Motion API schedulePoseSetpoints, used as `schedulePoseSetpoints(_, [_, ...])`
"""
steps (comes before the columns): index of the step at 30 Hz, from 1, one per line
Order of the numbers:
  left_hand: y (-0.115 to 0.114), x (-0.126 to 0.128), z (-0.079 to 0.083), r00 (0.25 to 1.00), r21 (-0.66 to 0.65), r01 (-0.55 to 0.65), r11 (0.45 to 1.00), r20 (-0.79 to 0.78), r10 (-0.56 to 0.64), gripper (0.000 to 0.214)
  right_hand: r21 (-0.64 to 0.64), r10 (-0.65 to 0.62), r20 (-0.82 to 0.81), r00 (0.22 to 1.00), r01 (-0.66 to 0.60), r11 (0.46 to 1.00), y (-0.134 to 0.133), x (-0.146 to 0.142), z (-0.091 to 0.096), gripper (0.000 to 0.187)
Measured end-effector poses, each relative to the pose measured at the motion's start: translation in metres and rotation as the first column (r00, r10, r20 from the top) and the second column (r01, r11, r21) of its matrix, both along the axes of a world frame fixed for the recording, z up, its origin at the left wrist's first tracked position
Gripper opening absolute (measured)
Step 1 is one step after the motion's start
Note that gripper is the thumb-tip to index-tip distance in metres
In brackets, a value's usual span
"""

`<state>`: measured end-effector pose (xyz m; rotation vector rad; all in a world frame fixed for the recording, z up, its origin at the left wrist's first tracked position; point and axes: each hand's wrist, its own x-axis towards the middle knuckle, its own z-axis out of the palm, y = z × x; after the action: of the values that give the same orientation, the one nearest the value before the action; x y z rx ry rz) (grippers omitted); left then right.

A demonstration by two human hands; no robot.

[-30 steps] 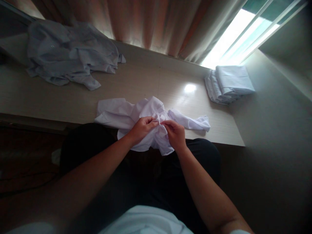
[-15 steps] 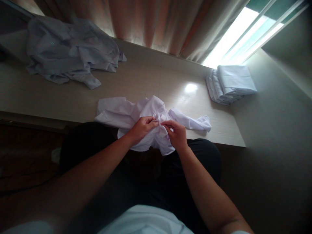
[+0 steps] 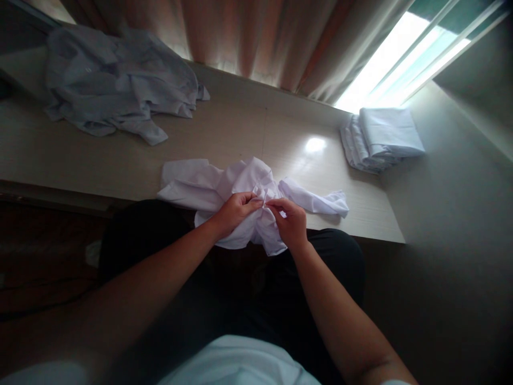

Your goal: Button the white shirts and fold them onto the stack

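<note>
A white long-sleeved shirt lies bunched at the front edge of the desk, its sleeves spread to both sides and its lower part hanging over the edge above my lap. My left hand pinches the cloth near the middle of the shirt. Close against it, my right hand pinches the same spot from the other side, fingertips nearly touching those of the left. Whatever small part of the shirt sits between the fingertips is too small to make out.
On the pale wooden desk, a loose heap of white clothes lies at the back left. Folded white clothes are stacked at the back right, against the wall. Behind hang curtains beside a bright window.
Both hands keep their pinch at the middle of the shirt, and the cloth by the fingertips has shifted slightly. The whole view has moved very little.
</note>
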<state>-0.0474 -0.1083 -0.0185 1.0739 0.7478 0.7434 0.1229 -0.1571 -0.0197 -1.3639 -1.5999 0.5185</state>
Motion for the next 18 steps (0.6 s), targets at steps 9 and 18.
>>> schedulePoseSetpoints(9, [0.0011,-0.002,0.0015,0.996,-0.186,0.062,0.981,0.071,-0.049,0.024,0.078,0.031,0.072,0.997,-0.036,0.996,-0.0006,0.0009,0.0004,0.012])
schedulePoseSetpoints(18, [0.0015,-0.0038,0.0046,0.993,-0.231,0.097,0.968,0.094,-0.077,0.024,0.104,0.021,0.074,0.997,-0.029,0.994,-0.0022,0.0012,0.0016,0.013])
